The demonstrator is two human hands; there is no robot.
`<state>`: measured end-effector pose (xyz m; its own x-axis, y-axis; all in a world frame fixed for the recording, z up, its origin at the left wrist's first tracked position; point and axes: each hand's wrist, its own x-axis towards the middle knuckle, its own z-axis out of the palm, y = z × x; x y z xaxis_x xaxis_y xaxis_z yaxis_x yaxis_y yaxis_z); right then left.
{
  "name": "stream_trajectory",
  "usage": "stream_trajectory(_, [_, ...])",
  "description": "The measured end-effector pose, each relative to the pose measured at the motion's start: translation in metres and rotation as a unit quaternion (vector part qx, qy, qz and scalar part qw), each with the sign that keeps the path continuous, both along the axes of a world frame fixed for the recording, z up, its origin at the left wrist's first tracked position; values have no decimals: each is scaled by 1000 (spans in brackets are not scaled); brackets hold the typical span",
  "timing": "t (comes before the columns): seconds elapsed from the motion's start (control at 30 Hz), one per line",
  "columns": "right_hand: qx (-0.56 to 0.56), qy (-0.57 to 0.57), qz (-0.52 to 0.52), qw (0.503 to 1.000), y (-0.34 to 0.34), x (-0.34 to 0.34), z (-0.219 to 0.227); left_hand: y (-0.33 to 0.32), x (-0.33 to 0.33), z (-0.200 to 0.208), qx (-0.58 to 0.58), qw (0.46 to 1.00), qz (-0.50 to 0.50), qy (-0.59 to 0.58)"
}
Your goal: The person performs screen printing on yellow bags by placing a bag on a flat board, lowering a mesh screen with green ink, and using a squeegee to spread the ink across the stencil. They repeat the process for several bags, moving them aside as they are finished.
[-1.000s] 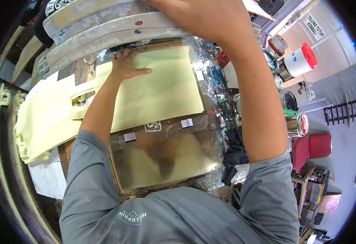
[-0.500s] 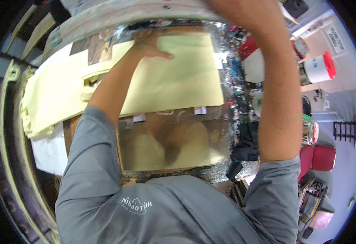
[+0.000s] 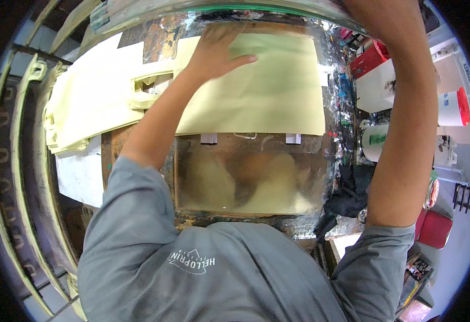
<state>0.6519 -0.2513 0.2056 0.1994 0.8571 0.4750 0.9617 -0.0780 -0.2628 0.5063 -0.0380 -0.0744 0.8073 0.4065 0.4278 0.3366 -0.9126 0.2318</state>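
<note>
A pale yellow cloth bag (image 3: 278, 102) lies flat on the board (image 3: 246, 182), its loop handles (image 3: 146, 91) pointing left. My left hand (image 3: 216, 56) rests on the bag's upper left part, fingers stretched toward the far edge and thumb spread out to the right. Nothing is held in it. My right arm reaches far forward along the right side. At the top edge my right hand (image 3: 382, 16) is next to the right end of a long frame (image 3: 208, 12) with a greenish edge. Its fingers fall outside the picture.
A stack of pale yellow bags (image 3: 92, 99) lies at the left, over white sheets (image 3: 79, 174). Rack rails (image 3: 20, 145) stand farther left. On the right are a black cloth (image 3: 350, 193), a red container (image 3: 369, 59) and a white tub with a red lid (image 3: 452, 107). Paint spatters the board's right edge.
The whole view has shifted, so the bag and board appear farther right and slightly higher. My left hand stays spread on the bag. My right arm remains stretched forward.
</note>
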Motion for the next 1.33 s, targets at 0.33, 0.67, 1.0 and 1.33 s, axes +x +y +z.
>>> stream_trajectory(0.33, [-4,-37,-33,999,10,19,-9,-80,-191,-15,35,966,-82,242])
stream_trajectory(0.67, [88,-134,-36,986,0,10,-26,-107,-152,-7,22,984,-127,123])
stream_trajectory(1.0, [31,-98,-45,994,6,12,-10,-178,-22,-36,-6,978,-157,138])
stream_trajectory(1.33, [5,-61,-32,998,-2,34,5,-108,45,-16,-230,965,-103,71])
